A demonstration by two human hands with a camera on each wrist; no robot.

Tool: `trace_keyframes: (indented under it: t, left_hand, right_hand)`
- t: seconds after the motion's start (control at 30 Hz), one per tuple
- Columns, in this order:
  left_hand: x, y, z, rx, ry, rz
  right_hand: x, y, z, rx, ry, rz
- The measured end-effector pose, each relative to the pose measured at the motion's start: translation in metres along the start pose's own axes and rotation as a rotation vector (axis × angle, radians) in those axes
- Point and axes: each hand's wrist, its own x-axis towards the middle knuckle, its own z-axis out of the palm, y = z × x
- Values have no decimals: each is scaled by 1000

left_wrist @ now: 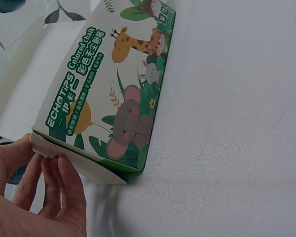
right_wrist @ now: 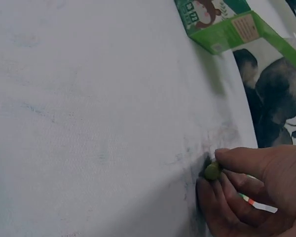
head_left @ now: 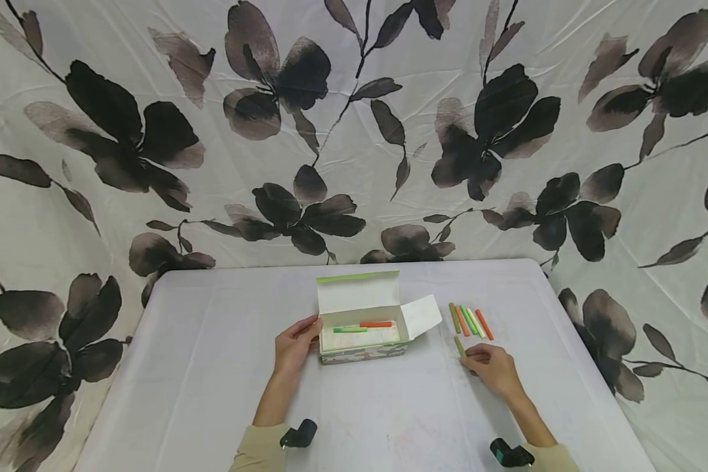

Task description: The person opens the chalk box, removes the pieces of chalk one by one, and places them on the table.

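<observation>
An open chalk box (head_left: 362, 354) stands on the table, its printed side (left_wrist: 108, 94) filling much of the left wrist view. My left hand (head_left: 295, 349) grips the box's left end between thumb and fingers (left_wrist: 68, 182). Inside lie an orange chalk stick (head_left: 375, 324) and a green one (head_left: 351, 330). To the right of the box, my right hand (head_left: 492, 369) pinches an olive-green chalk stick (head_left: 459, 346), seen end-on as a green stick (right_wrist: 212, 171) in the right wrist view. Just beyond it several chalk sticks (head_left: 471, 322) lie side by side in a row.
The box's lid (head_left: 358, 293) stands raised at the back, and its right end flap (head_left: 421, 316) sticks out toward the chalk row. A white cloth covers the table (head_left: 389, 419). Behind it hangs a flowered curtain (head_left: 354, 151).
</observation>
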Motion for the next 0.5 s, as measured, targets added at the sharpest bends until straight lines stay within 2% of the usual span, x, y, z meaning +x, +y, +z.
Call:
trace_keyframes:
  t: [0.13, 0.5]
  left_hand:
    - [1, -1, 0, 5, 4, -1]
    - [1, -1, 0, 4, 7, -9]
  right_hand:
    - [-1, -4, 0, -43, 12, -15]
    - [2, -13, -4, -67, 18, -20]
